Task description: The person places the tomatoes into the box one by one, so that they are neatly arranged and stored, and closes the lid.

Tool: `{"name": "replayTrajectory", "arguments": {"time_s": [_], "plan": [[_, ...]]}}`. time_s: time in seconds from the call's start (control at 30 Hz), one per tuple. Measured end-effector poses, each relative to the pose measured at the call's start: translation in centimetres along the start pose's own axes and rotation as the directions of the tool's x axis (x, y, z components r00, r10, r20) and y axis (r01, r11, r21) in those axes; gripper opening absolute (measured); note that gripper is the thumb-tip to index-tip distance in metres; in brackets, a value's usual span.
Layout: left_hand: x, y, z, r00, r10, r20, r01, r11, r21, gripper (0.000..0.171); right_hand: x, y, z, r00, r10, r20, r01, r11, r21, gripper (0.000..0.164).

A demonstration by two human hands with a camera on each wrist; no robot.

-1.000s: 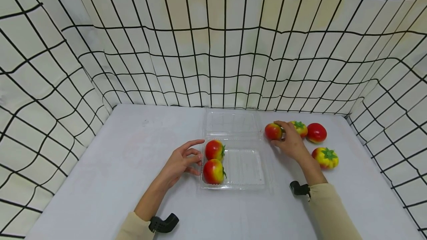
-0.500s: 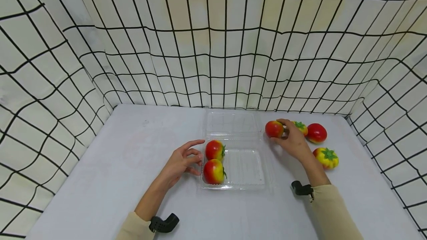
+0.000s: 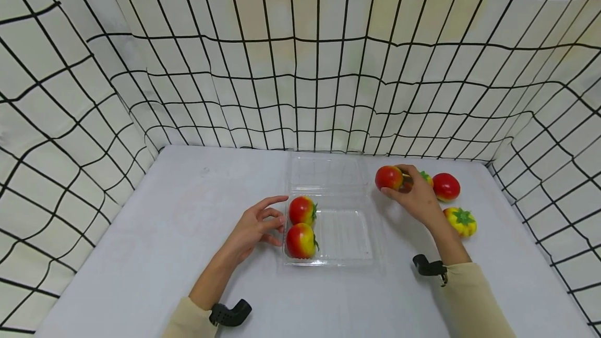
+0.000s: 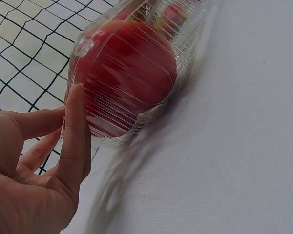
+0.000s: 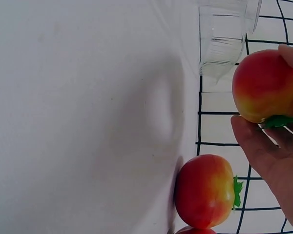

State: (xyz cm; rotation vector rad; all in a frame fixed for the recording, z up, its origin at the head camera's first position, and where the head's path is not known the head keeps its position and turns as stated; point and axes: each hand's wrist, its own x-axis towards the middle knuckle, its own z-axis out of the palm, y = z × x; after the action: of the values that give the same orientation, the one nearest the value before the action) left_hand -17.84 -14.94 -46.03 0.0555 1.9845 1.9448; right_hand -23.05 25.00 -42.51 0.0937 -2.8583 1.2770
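Observation:
My right hand [image 3: 415, 200] grips a red-and-yellow toy tomato [image 3: 388, 177] between thumb and fingers. In the right wrist view this tomato [image 5: 266, 85] is lifted off the table, its green leafy top facing the palm. A clear plastic clamshell container [image 3: 347, 233] lies with its lid folded back at the middle of the table. Inside, along the left wall, sit two toy tomatoes [image 3: 300, 241]. My left hand [image 3: 255, 228] is at the container's left side, fingers spread. In the left wrist view the fingertips [image 4: 74, 97] are right at its clear wall.
To the right lie a red toy tomato [image 3: 446, 186] and a yellow-and-red one [image 3: 462, 222] with its green top up. Another tomato [image 3: 427, 178] is partly hidden behind my right hand. Black netting [image 3: 316, 77] over white cloth encloses the white table [image 3: 188, 197].
My right hand has raised the toy tomato slightly and shifted a little to the right, covering more of the tomato behind it. The left hand and the container stay in place.

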Motion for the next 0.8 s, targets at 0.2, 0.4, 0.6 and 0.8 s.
{"name": "replayTrajectory", "arguments": {"time_s": [0.2,0.4,0.6,0.8], "plan": [[0.1,0.0,0.0,1.000,-0.009,0.002,0.009,1.000,0.002,0.056,-0.1,-0.5,0.0,1.000,-0.006,0.001,0.006,1.000,0.009,0.081],[0.2,0.0,-0.1,1.000,-0.004,0.006,0.004,1.000,0.010,0.056,-0.3,-1.1,-0.1,1.000,-0.024,0.001,0.024,0.999,0.032,0.082],[0.1,0.0,-0.1,1.000,0.001,0.007,-0.001,1.000,0.014,0.056,-0.5,-1.6,0.0,0.996,-0.082,-0.018,0.083,0.995,0.063,0.077],[0.1,0.0,-0.1,1.000,-0.001,0.006,0.001,1.000,0.006,0.057,-0.7,-1.9,0.2,0.992,-0.120,-0.031,0.122,0.988,0.091,0.074]]}}
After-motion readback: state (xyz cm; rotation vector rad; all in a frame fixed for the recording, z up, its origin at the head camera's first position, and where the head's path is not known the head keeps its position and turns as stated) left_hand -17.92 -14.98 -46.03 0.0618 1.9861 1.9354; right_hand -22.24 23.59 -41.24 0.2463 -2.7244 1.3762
